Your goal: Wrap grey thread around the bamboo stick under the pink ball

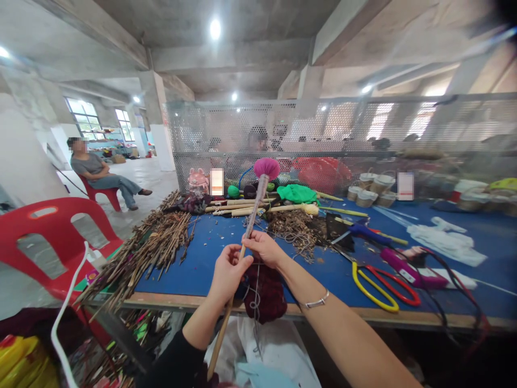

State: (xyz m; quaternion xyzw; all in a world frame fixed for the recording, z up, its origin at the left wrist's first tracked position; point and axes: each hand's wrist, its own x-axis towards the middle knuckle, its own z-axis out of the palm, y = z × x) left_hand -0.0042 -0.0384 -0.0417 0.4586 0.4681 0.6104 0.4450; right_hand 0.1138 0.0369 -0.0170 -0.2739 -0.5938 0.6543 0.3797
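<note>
A slim wooden stick [221, 335] slants up from my lap, topped by a round magenta fabric ball [266, 168]. Below the ball, its shaft has a grey wrapping [257, 202]. My left hand [231, 271] is closed around the bare wood near the table's front edge. Just above it, my right hand [264, 249] pinches the stick at the lower end of the wrapping. Grey cord [255, 312] dangles in loops beneath my hands, in front of a dark red bundle [266, 293] at the table edge.
Dry twigs [161, 245] lie heaped on the left of the blue table [220, 233]. To the right are yellow-and-red-handled scissors [375, 285], a purple tool [412, 268] and white gloves [444, 240]. A perforated metal screen [226, 126] stands behind. A person [100, 170] sits at left, beyond a red chair [52, 231].
</note>
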